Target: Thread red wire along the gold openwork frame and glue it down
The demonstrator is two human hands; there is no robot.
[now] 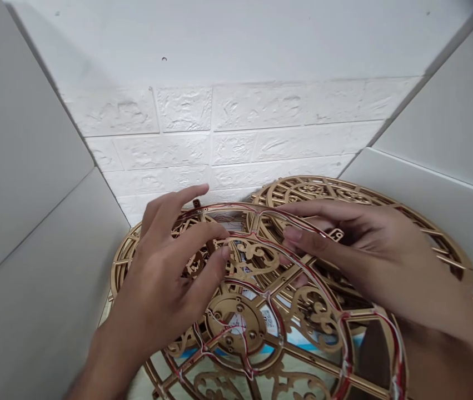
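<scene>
Left hand: your left hand (pixel 157 272) sits over the near side of the gold cut-out wheel (pixel 307 358), with its fingers (pixel 203 239) spread and their tips on the scrollwork left of the hub. It grips nothing that you can see.

Right hand: your right hand (pixel 369 255) comes in from the right, and its fingers (pixel 298 236) lie close together across the wheel's upper rim. You cannot tell from this view whether they pinch the rim or only rest on it.

Nearer hand: the hub (pixel 236 325) lies below and just right of your left fingertips, so the left hand is nearer to it. The right hand is nearer to the rim.

Wheel: it lies on the bench area below your hands, round, with no long axis, and its spokes run out from the hub. A red wire (pixel 323 303) follows the rim and branches toward the hub.

Small part: a small gold bracket (pixel 336 235) sits just beyond your right fingers.

Rest: a second gold wheel (pixel 315 189) lies behind, partly under the first. A printed sheet (pixel 269 333) shows through the openings. A white brick wall panel (pixel 236 122) stands ahead, with grey boards (pixel 23 222) at the sides.
</scene>
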